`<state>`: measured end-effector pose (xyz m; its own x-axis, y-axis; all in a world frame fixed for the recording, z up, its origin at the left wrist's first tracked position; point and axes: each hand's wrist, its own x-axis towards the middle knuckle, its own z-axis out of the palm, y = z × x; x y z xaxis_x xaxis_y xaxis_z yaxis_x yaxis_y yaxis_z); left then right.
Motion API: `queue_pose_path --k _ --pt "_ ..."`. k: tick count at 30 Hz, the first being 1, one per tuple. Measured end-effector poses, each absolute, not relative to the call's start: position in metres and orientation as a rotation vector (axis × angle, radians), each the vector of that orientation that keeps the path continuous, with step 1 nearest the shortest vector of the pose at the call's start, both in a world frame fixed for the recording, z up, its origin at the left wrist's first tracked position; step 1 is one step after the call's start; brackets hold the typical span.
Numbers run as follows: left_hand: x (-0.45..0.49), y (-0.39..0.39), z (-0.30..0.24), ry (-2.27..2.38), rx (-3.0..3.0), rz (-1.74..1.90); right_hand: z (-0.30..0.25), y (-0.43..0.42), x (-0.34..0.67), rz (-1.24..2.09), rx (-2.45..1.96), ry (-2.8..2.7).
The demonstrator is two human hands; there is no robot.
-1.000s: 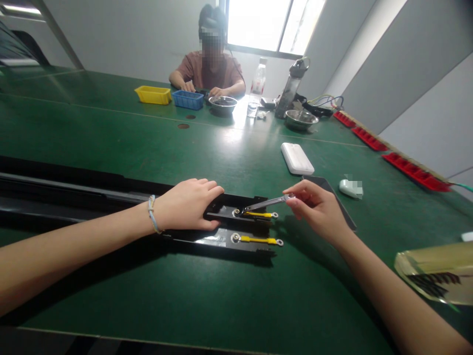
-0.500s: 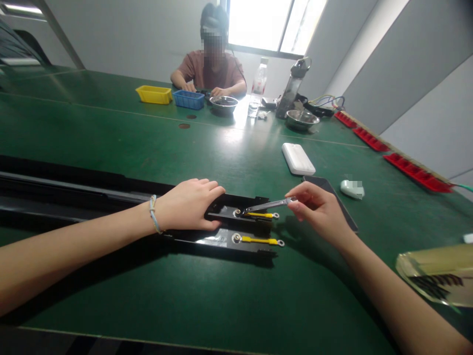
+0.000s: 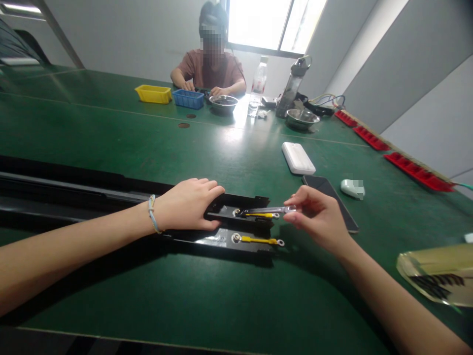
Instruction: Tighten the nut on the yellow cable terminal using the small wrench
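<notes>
right hand [image 3: 318, 217] pinched on flat wrench [image 3: 266, 210] | wrench axis left–right, far end on rear nut [image 3: 236, 212] | left hand [image 3: 189, 204] nearer, laid flat and unclenched on black rail [image 3: 218, 238] beside it

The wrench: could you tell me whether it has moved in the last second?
Yes: the wrench swung its handle end toward the person, now almost parallel to the upper yellow lead.
</notes>
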<state>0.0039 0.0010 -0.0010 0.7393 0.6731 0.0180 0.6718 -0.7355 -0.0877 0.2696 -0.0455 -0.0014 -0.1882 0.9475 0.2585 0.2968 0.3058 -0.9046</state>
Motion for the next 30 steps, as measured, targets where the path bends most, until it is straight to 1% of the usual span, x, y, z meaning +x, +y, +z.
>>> queue_pose_path --k 13,22,30 --pt "0.003 0.001 -0.001 -1.111 -2.86 0.011 -0.011 -0.028 0.28 0.812 -1.338 -1.608" --pt "0.003 0.002 -0.002 -1.09 -2.848 0.013 -0.008 -0.035 0.278 0.867 -1.252 -1.627" --pt "0.003 0.001 -0.002 -1.088 -2.854 0.002 -0.002 -0.052 0.266 0.787 -1.12 -1.774"
